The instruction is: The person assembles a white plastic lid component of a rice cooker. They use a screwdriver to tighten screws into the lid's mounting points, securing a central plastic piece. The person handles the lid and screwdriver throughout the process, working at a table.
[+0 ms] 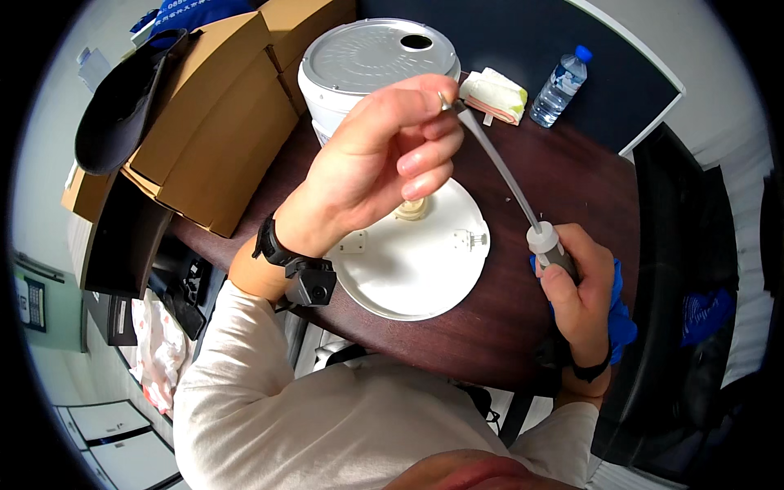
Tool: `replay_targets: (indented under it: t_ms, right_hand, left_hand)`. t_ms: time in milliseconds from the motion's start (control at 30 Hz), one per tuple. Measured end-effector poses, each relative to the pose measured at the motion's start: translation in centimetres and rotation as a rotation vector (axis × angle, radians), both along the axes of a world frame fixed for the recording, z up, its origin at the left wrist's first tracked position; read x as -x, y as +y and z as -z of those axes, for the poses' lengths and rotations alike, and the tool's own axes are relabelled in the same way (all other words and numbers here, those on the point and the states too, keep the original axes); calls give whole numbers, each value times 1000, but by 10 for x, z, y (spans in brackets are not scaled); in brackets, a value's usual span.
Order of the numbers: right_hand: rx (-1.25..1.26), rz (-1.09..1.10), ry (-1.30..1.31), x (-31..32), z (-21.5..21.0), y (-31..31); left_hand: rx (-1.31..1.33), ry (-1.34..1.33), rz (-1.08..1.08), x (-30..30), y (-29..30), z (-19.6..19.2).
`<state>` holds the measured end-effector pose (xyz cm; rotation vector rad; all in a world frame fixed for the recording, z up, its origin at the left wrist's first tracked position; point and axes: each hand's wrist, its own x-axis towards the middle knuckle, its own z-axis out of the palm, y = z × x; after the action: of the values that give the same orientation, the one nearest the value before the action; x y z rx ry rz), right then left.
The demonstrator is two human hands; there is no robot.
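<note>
My left hand is raised over the table, thumb and forefinger pinching a small metal screw. My right hand is wrapped round the grip of a long-shafted screwdriver. The driver slants up to the left, and its tip meets or nearly meets the screw; I cannot tell which. Below my left hand lies a round white dish-shaped cover with small brackets on its inner sides. A cream-coloured fitting at its middle is partly hidden by my fingers.
Behind stands a white drum with a grey metal lid with a hole. Cardboard boxes with a dark cap fill the left. Further back are a folded cloth and a water bottle. Blue fabric shows beside my right wrist.
</note>
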<state>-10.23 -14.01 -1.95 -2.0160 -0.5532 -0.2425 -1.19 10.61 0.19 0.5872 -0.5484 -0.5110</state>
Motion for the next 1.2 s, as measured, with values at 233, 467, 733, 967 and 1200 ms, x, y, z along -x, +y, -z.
replay_targets:
  t_ms: [233, 467, 733, 967, 1200]
  right_hand:
    - [27, -29, 23, -1, -3, -2]
    - [7, 4, 11, 0, -4, 1]
    - [45, 68, -36, 1, -3, 2]
    - [-112, 14, 253, -2, -1, -8]
    - [-125, 22, 199, -3, 0, -5]
  left_hand:
    - [-2, 50, 38, -7, -5, 5]
    - [-2, 90, 25, -9, -12, 7]
    - [-99, -3, -164, -6, -14, 11]
    - [-113, -32, -161, -6, -12, 11]
    - [-250, -117, -315, -4, -18, 10]
